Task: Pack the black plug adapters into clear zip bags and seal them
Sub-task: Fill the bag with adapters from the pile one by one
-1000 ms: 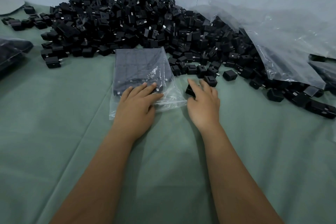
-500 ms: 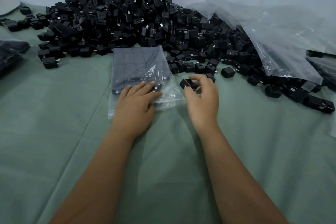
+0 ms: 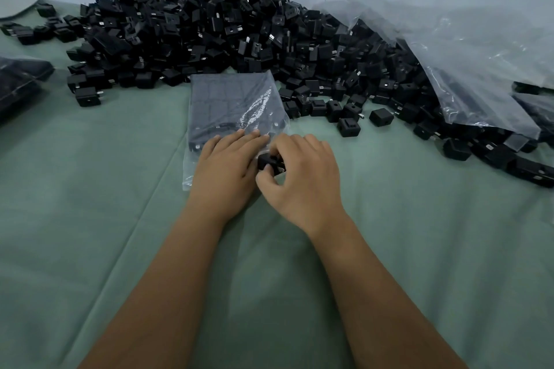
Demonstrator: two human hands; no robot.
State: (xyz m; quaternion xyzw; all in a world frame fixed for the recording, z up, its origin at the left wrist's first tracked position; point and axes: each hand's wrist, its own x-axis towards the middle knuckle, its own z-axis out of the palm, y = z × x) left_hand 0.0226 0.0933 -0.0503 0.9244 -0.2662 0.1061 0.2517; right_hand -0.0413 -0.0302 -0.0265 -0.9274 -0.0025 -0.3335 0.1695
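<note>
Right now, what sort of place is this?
Probably a small packing workshop: a heap of black plug adapters on a green cloth-covered table, and a part-filled clear zip bag.

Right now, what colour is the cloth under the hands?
Muted green cloth, plain, no pattern; head view.

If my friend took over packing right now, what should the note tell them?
Left hand: flat, fingers straight, pressing on the zip bag near its open end.
Right hand: pinching one adapter at the bag's mouth.
The bag lies on the green cloth, already holding flat rows of adapters.
The pile of loose adapters sits behind it.
Done: the bag looks nearly full.
Left: slip this adapter in, seal the bag, then pack the pile.
</note>
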